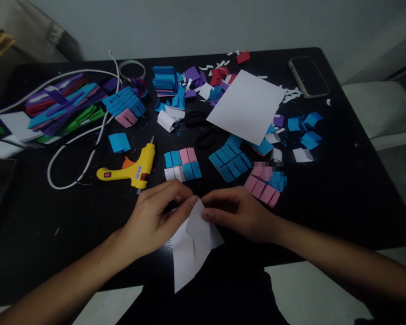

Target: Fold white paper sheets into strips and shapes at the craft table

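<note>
A creased sheet of white paper (196, 243) hangs partly over the table's front edge, held up between both hands. My left hand (162, 207) is closed, pinching the sheet's upper edge between thumb and fingers. My right hand (243, 212) grips the same paper from the other side, its fingertips partly hidden behind it. Just beyond the hands lie folded paper pieces in grids: a blue, pink and white one (184, 170), a blue one (230, 162) and a pink one (262, 189).
A yellow glue gun (131, 171) lies left of the grids. Black scissors (203, 128) are partly under a large white sheet (246, 106). A white cable (64, 149) loops past colored paper strips (64, 104). A phone (309, 76) rests at the far right, near paper scraps.
</note>
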The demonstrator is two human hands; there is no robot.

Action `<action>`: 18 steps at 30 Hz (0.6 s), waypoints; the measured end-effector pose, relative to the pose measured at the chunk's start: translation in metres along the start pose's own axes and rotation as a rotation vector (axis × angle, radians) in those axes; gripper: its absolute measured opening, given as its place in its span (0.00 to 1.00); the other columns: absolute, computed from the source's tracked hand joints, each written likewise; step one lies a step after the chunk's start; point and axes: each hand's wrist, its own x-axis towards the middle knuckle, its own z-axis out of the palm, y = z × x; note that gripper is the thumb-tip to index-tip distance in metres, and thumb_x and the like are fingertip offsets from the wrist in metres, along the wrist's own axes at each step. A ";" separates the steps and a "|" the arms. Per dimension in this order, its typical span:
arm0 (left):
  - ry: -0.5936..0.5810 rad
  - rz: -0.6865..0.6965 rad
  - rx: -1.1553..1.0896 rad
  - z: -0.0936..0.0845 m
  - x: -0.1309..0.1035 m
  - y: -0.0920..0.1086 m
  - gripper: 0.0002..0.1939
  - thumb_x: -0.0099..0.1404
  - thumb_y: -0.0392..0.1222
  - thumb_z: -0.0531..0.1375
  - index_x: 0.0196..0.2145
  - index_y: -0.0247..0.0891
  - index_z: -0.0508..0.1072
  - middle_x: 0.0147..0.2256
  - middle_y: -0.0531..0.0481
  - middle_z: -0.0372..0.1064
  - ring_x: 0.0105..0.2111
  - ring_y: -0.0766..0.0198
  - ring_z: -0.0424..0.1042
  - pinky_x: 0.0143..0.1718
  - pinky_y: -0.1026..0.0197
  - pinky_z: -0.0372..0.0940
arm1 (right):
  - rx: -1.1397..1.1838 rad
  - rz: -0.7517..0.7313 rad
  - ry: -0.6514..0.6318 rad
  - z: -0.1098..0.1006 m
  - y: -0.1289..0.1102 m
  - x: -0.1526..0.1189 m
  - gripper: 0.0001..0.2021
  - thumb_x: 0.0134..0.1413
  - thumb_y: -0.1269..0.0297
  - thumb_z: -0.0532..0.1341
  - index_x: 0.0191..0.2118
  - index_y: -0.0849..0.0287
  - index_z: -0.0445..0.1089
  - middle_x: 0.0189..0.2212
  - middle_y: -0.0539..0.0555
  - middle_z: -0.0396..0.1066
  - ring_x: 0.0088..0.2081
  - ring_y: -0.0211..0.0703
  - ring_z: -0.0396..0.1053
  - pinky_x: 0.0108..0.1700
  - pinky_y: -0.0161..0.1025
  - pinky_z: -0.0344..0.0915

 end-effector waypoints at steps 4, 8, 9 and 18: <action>0.003 0.002 0.004 0.000 0.000 0.001 0.07 0.72 0.35 0.60 0.34 0.37 0.71 0.28 0.53 0.69 0.28 0.69 0.69 0.28 0.65 0.65 | -0.018 0.005 0.006 0.000 0.000 0.000 0.10 0.61 0.66 0.71 0.48 0.53 0.82 0.42 0.50 0.83 0.44 0.37 0.79 0.46 0.32 0.73; 0.014 -0.015 -0.014 0.000 0.000 0.003 0.08 0.72 0.35 0.60 0.32 0.38 0.72 0.28 0.54 0.70 0.27 0.69 0.69 0.28 0.65 0.65 | -0.022 0.031 0.014 0.000 0.001 0.001 0.09 0.60 0.64 0.71 0.46 0.54 0.82 0.41 0.51 0.82 0.43 0.38 0.78 0.45 0.34 0.73; 0.018 -0.030 -0.024 0.000 0.001 0.003 0.08 0.71 0.36 0.61 0.32 0.38 0.72 0.28 0.54 0.70 0.27 0.69 0.70 0.28 0.65 0.65 | -0.022 0.039 0.022 0.000 0.001 0.001 0.09 0.59 0.63 0.72 0.45 0.54 0.82 0.40 0.51 0.82 0.43 0.38 0.78 0.45 0.34 0.72; -0.074 -0.338 -0.296 -0.004 0.002 0.004 0.14 0.76 0.45 0.56 0.36 0.41 0.79 0.28 0.54 0.75 0.27 0.68 0.71 0.26 0.68 0.64 | -0.093 0.072 0.096 -0.001 0.000 0.001 0.09 0.58 0.58 0.72 0.38 0.58 0.81 0.33 0.50 0.78 0.36 0.38 0.73 0.37 0.35 0.68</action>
